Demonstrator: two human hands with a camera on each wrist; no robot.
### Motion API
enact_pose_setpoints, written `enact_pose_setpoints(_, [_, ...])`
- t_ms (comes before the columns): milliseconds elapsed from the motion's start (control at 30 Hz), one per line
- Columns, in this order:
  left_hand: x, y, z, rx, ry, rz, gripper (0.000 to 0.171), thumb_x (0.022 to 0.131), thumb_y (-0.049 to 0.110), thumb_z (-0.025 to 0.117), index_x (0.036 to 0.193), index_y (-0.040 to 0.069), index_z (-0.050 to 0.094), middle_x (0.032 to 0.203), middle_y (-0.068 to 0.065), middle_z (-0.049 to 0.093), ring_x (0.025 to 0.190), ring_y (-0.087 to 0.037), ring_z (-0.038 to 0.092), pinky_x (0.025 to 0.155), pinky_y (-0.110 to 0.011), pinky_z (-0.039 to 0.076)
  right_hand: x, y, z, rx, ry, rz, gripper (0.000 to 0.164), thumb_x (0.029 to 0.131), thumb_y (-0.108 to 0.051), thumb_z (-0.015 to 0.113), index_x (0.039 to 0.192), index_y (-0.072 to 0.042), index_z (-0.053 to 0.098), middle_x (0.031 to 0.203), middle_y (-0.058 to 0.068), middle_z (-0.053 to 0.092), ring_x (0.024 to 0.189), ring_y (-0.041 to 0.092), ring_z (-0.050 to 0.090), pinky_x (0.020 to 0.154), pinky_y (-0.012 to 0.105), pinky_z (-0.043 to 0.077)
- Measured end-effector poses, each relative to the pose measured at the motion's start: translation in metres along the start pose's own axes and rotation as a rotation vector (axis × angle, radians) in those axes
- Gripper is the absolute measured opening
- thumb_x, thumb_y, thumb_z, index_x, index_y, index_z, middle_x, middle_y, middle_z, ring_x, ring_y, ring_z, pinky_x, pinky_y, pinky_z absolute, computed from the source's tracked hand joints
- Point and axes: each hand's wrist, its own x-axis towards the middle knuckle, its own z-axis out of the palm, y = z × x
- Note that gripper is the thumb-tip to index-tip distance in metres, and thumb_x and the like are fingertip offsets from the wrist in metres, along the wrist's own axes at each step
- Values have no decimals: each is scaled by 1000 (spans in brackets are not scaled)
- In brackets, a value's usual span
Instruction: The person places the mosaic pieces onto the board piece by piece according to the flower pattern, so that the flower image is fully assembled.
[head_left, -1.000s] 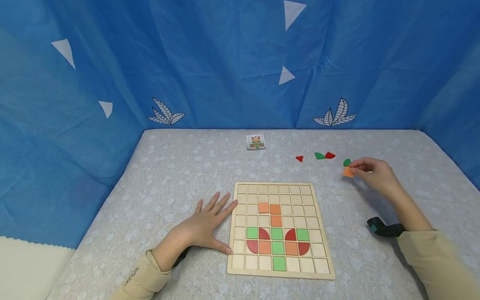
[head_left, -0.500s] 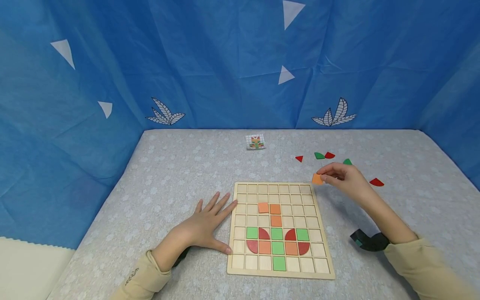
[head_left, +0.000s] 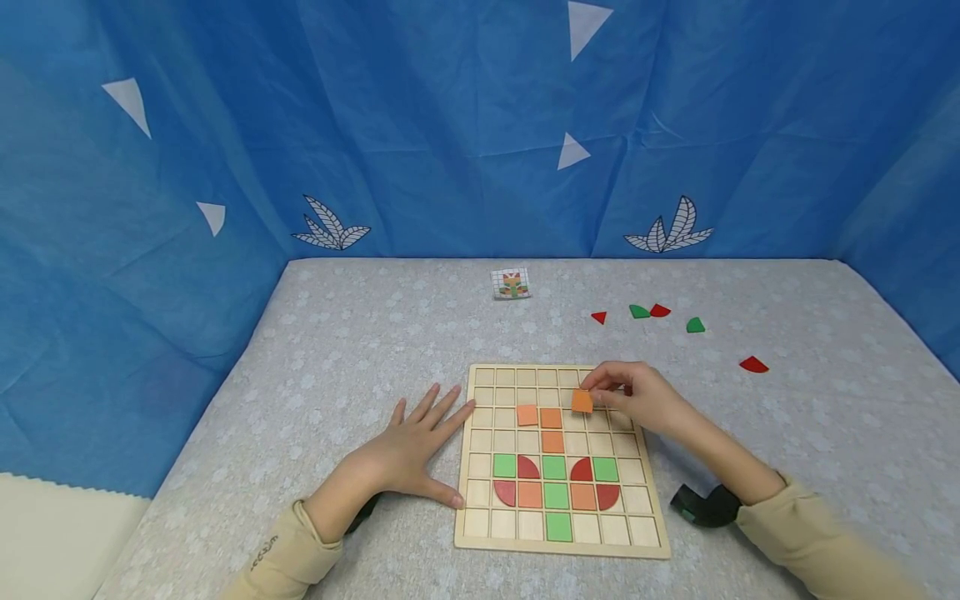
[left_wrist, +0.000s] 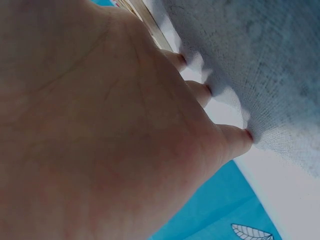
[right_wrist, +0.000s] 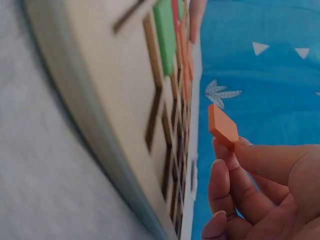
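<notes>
My right hand [head_left: 637, 400] pinches an orange square tile [head_left: 582, 401] between thumb and fingers, over the upper right part of the wooden grid board [head_left: 637, 529]. The right wrist view shows the same orange tile [right_wrist: 223, 125] held by one corner, raised off the board. My left hand [head_left: 412, 450] lies spread on the cloth, fingertips and thumb at the board's left edge; in the left wrist view its fingers [left_wrist: 235, 140] press on the cloth. On the board sit green squares, orange squares and red quarter-circles. One orange tile [head_left: 527, 415] lies slightly askew in its cell.
Beyond the board is a small pattern card [head_left: 511, 284]. Loose pieces lie at the back right: a red triangle [head_left: 599, 317], a green quarter-circle [head_left: 639, 312], another green one [head_left: 696, 325] and a red quarter-circle [head_left: 753, 364]. A blue curtain [head_left: 480, 133] borders the table's back.
My right hand has carried the orange tile leftward and nearer, from among the loose pieces to above the board. A red quarter-circle at the right is uncovered. The left hand has stayed still.
</notes>
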Motion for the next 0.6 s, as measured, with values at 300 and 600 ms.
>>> enact_pose_setpoints(300, [0, -1, 1, 1, 0, 1, 118, 62, 73, 67, 152, 20, 11, 156, -9, 1, 138, -33, -7, 100, -67, 3, 2, 6, 12, 25, -40, -9, 10, 87, -4, 66, 93, -10, 70, 80, -3, 65, 69, 16, 54, 59, 27, 42])
enact_pose_setpoints(600, [0, -1, 1, -2, -6, -5, 118, 62, 73, 66, 152, 20, 11, 156, -8, 0, 138, -32, -8, 100, -67, 2, 3, 9, 16, -4, -52, -11, 11, 87, -3, 66, 93, -11, 70, 79, -5, 63, 66, 15, 52, 58, 26, 43])
